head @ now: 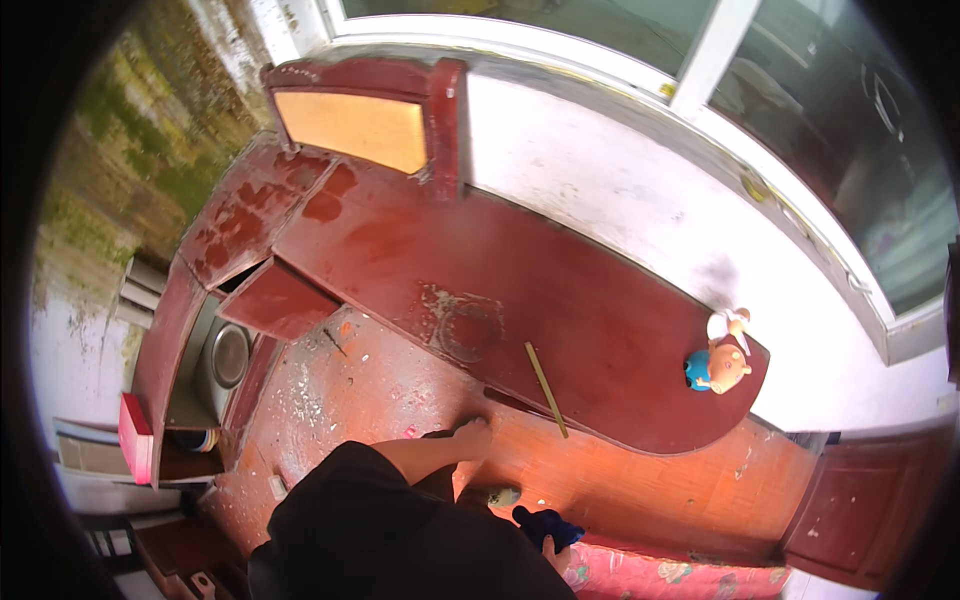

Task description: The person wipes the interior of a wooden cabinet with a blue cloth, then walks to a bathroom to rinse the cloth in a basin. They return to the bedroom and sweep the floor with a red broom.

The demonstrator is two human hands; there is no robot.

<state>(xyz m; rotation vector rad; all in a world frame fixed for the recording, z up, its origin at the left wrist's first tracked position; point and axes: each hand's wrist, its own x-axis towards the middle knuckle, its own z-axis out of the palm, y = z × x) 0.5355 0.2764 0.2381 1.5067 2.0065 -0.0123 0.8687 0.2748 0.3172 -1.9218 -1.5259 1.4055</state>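
My left hand (472, 439) is low beside the front edge of the long dark-red desk (600, 337), near a drawer (517, 403) that looks slightly pulled out. Its fingers are hidden, so I cannot tell whether it touches the drawer. In my right hand (556, 556) is a bunched dark-blue cloth (546, 526), held close to my body at the bottom of the view. A thin yellowish strip (546, 390) lies across the desk's front edge, its end jutting out. At the desk's rounded right end stands a pig toy (721, 369) with a blue body, and a white-and-orange figure (727, 328) is behind it.
A cabinet door (281, 300) hangs open at left, with a round metal vessel (230, 355) inside. A red-framed panel (352, 127) stands on the desk's far left. Pink floral fabric (675, 574) lies at bottom right, near a brown cabinet (862, 510). Debris dots the floor (315, 390).
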